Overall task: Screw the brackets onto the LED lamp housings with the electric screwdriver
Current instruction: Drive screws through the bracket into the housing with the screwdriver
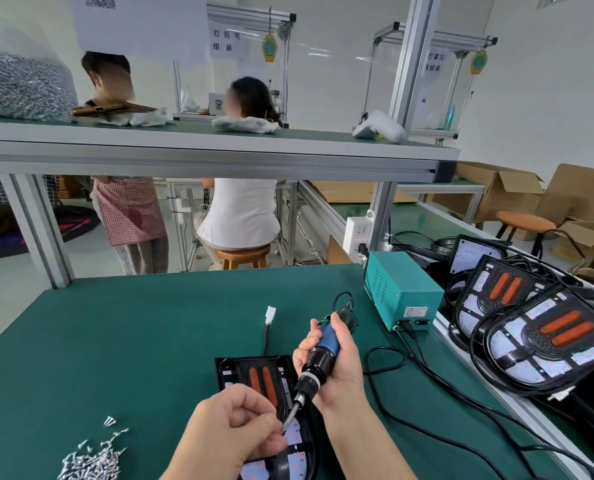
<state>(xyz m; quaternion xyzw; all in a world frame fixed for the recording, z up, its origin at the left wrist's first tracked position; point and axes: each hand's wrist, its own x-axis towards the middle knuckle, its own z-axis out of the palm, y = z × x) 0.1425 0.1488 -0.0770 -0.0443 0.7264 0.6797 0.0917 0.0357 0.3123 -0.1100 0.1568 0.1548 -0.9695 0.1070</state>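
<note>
Green matting (150, 341) is lying under the black plastic LED lamp housing with two orange strips (254, 372), near me at the bench's centre. My right hand (333, 362) is gripping the blue-and-black electric screwdriver (323, 351), tilting it down-left over that housing, while my left hand (233, 431) is pinching the tip of its metal bit (290, 415). Loose silver screws (94, 462) are lying heaped at near left.
</note>
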